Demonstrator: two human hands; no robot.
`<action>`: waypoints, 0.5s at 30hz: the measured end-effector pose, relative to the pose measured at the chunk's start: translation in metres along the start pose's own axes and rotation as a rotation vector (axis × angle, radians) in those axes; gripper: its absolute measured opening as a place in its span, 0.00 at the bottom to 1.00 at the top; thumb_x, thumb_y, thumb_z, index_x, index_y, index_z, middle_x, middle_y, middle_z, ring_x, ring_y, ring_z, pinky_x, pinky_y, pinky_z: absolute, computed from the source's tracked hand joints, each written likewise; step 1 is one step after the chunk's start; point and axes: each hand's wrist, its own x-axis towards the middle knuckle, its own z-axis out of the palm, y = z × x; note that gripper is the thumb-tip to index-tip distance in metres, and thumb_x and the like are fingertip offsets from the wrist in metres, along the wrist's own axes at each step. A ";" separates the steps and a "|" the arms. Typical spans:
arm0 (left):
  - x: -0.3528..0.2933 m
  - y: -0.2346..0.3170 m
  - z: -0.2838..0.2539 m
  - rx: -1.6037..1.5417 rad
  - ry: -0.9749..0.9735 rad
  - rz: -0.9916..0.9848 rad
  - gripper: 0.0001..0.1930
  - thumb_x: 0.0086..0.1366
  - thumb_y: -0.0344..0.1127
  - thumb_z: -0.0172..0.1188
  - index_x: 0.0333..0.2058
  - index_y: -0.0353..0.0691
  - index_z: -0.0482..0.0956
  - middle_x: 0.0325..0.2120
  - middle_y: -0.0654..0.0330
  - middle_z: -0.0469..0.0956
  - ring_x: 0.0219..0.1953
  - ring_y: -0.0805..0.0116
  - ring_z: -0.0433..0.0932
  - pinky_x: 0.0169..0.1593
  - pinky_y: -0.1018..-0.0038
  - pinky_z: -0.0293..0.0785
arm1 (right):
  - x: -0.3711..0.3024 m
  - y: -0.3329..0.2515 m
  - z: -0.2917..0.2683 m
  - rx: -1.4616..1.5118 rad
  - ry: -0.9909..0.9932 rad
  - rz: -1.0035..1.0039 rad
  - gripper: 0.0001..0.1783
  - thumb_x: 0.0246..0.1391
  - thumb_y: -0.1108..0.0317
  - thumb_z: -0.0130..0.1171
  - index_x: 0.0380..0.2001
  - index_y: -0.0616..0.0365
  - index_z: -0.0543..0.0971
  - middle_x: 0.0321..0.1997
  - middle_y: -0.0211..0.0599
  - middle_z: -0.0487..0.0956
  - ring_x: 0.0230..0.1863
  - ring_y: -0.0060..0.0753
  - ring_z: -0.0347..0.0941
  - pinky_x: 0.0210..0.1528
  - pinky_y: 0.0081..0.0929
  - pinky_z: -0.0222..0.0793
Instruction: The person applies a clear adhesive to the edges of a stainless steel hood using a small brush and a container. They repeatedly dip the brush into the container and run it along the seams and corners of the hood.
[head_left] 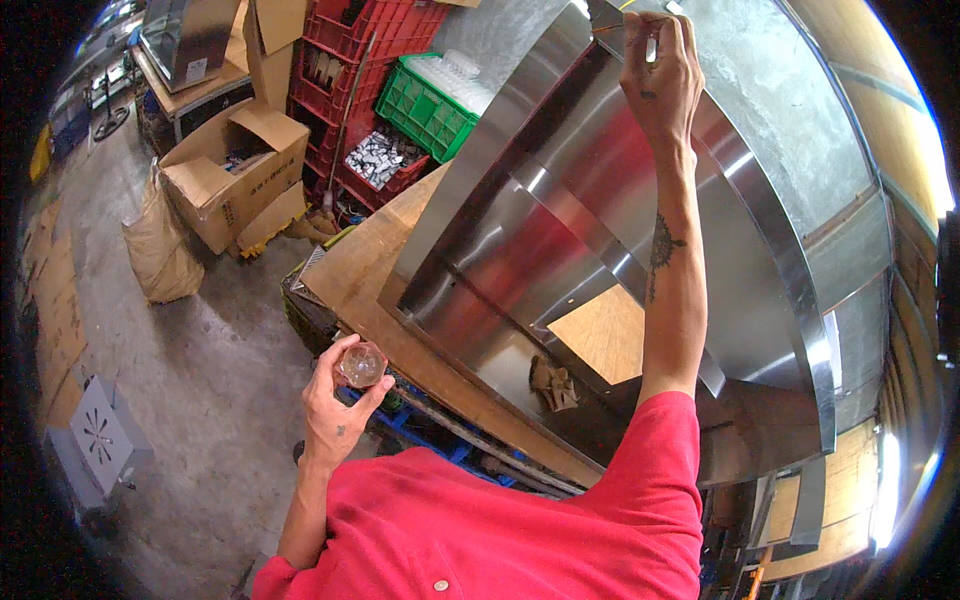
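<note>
Clock face centred on the view, 12 at the top edge. The left hand (332,408) is sitting at 8 o'clock and is holding a small, clear, faceted round cup (362,365), glass or plastic. Its thumb and fingers are curving around the cup's side from opposite edges, leaving the top face uncovered; whether it is containing anything, cannot tell. The right hand (662,88) is reaching out to between 1 and 2 o'clock, by the far end of a large, shiny, trough-like stainless-steel panel (590,190). Its fingertips are bunching together; a small white patch is showing between them, but whether they are pinching an object, cannot tell.

The panel is lying on a brown wooden bench (362,258), its rectangular cut-out showing a tan surface between 3 and 4 o'clock. A crumpled brown cardboard scrap (553,385) is resting on the steel near 5 o'clock. A green plastic crate (428,108) is standing between 11 and 12.

Handling, judged: cup probably light, stiff and slippery, breakable if glass; best gripped by its facets, low on the wall. Panel probably stiff and heavy, slick on the flats; best held at the folded rims, minding sharp edges.
</note>
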 end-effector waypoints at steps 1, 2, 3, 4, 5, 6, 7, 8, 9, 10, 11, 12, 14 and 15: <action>0.000 0.000 0.000 -0.002 -0.002 0.002 0.32 0.64 0.37 0.79 0.63 0.37 0.76 0.52 0.51 0.84 0.53 0.62 0.85 0.57 0.66 0.81 | 0.000 0.000 0.000 -0.007 0.002 -0.002 0.08 0.68 0.64 0.64 0.44 0.55 0.81 0.47 0.45 0.80 0.45 0.55 0.80 0.48 0.47 0.74; 0.001 0.000 0.000 -0.003 -0.004 0.002 0.32 0.64 0.37 0.79 0.63 0.37 0.76 0.52 0.51 0.84 0.53 0.62 0.85 0.58 0.66 0.81 | 0.000 0.001 0.000 -0.013 0.002 -0.003 0.08 0.68 0.64 0.64 0.44 0.55 0.81 0.47 0.45 0.80 0.45 0.54 0.80 0.48 0.47 0.74; 0.001 0.000 0.000 -0.004 -0.007 0.003 0.32 0.64 0.37 0.79 0.63 0.37 0.76 0.52 0.51 0.84 0.53 0.62 0.85 0.58 0.66 0.81 | 0.000 0.001 0.001 -0.020 0.003 -0.005 0.08 0.68 0.64 0.64 0.44 0.55 0.81 0.47 0.45 0.81 0.45 0.54 0.80 0.49 0.46 0.74; 0.001 -0.001 0.000 -0.001 -0.008 0.004 0.32 0.64 0.37 0.79 0.63 0.37 0.76 0.52 0.51 0.84 0.53 0.62 0.85 0.58 0.66 0.81 | 0.000 0.002 0.000 -0.022 0.008 -0.013 0.08 0.68 0.64 0.64 0.44 0.55 0.81 0.46 0.45 0.81 0.44 0.54 0.80 0.48 0.47 0.74; 0.001 -0.001 -0.001 0.002 -0.010 0.004 0.32 0.64 0.37 0.79 0.63 0.37 0.76 0.52 0.51 0.84 0.53 0.62 0.85 0.58 0.66 0.81 | 0.000 0.002 0.000 -0.022 0.012 -0.021 0.08 0.68 0.64 0.64 0.44 0.56 0.81 0.46 0.45 0.81 0.44 0.54 0.80 0.48 0.47 0.74; 0.001 -0.001 -0.001 0.005 -0.011 0.004 0.32 0.64 0.37 0.79 0.63 0.37 0.76 0.52 0.51 0.84 0.53 0.62 0.85 0.58 0.66 0.81 | 0.000 0.003 0.000 -0.023 0.016 -0.028 0.08 0.68 0.64 0.64 0.44 0.56 0.81 0.46 0.45 0.81 0.44 0.54 0.80 0.48 0.47 0.74; 0.001 -0.001 0.000 0.002 -0.011 0.002 0.32 0.64 0.37 0.79 0.63 0.37 0.76 0.52 0.51 0.84 0.53 0.61 0.85 0.58 0.66 0.81 | -0.001 0.003 0.000 -0.022 0.014 -0.024 0.08 0.68 0.64 0.64 0.44 0.56 0.81 0.46 0.45 0.81 0.44 0.54 0.80 0.48 0.47 0.74; 0.001 -0.001 0.000 -0.001 -0.008 0.000 0.32 0.64 0.37 0.79 0.63 0.37 0.76 0.52 0.51 0.84 0.53 0.61 0.85 0.58 0.66 0.81 | 0.000 0.003 0.001 -0.019 0.013 -0.020 0.08 0.68 0.64 0.64 0.43 0.56 0.81 0.46 0.45 0.81 0.44 0.54 0.80 0.48 0.47 0.74; 0.001 -0.001 0.000 -0.004 -0.005 -0.002 0.32 0.64 0.37 0.79 0.63 0.37 0.76 0.52 0.51 0.84 0.53 0.61 0.85 0.58 0.66 0.81 | 0.000 0.002 0.001 -0.016 0.013 -0.017 0.09 0.68 0.63 0.64 0.43 0.56 0.81 0.46 0.45 0.81 0.44 0.54 0.80 0.48 0.47 0.74; 0.000 -0.001 0.000 0.011 -0.003 0.004 0.32 0.64 0.37 0.79 0.63 0.37 0.76 0.52 0.51 0.84 0.53 0.61 0.85 0.58 0.65 0.81 | 0.001 0.002 0.002 -0.018 0.015 -0.011 0.09 0.68 0.63 0.65 0.43 0.57 0.81 0.46 0.45 0.81 0.44 0.54 0.80 0.48 0.47 0.74; 0.000 -0.002 0.000 0.026 0.000 0.010 0.32 0.64 0.37 0.79 0.63 0.37 0.76 0.52 0.51 0.84 0.53 0.60 0.85 0.58 0.65 0.81 | 0.001 0.001 0.002 -0.021 0.018 -0.006 0.09 0.68 0.63 0.65 0.43 0.57 0.81 0.45 0.45 0.81 0.44 0.55 0.79 0.48 0.47 0.74; 0.000 -0.003 -0.001 0.041 0.002 0.016 0.32 0.64 0.37 0.79 0.63 0.38 0.76 0.52 0.51 0.84 0.53 0.60 0.85 0.58 0.65 0.81 | 0.001 0.000 0.003 -0.024 0.021 -0.001 0.10 0.68 0.62 0.65 0.42 0.57 0.81 0.45 0.45 0.81 0.44 0.55 0.79 0.48 0.47 0.74; 0.000 -0.003 0.000 0.019 -0.001 0.003 0.32 0.63 0.37 0.80 0.63 0.38 0.76 0.52 0.51 0.84 0.53 0.60 0.85 0.58 0.65 0.81 | 0.001 -0.001 0.002 -0.030 0.013 0.016 0.10 0.68 0.62 0.65 0.42 0.57 0.81 0.45 0.45 0.81 0.44 0.55 0.79 0.48 0.47 0.74; 0.000 -0.004 0.000 0.008 -0.004 -0.004 0.32 0.63 0.37 0.80 0.63 0.38 0.76 0.53 0.51 0.84 0.53 0.60 0.85 0.58 0.65 0.81 | 0.001 -0.001 0.001 -0.034 0.008 0.025 0.10 0.68 0.61 0.65 0.42 0.57 0.81 0.45 0.45 0.81 0.43 0.55 0.79 0.48 0.47 0.74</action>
